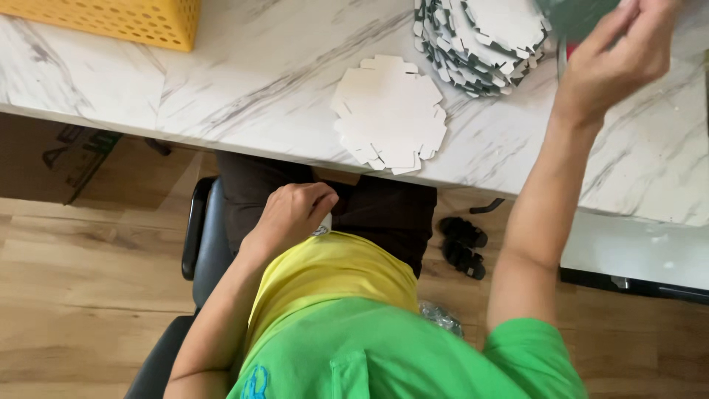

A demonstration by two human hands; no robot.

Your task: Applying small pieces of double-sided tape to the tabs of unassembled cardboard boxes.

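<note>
I'm seeing the right hand (pixel 617 63) reaching up over the marble table (pixel 244 81), fingers pinched on a dark green piece (pixel 574 15) at the top edge; mostly cropped, can't tell what it is. Left hand (pixel 292 214) is curling shut in the lap round a small white object (pixel 323 225). Risk, I'd say: that forearm is passing just beside the stack of white die-cut blanks (pixel 480 41), could fan it. Single flat blank (pixel 389 112) is lying near the table edge. Yellow perforated crate (pixel 125 21) is sitting top-left.
</note>
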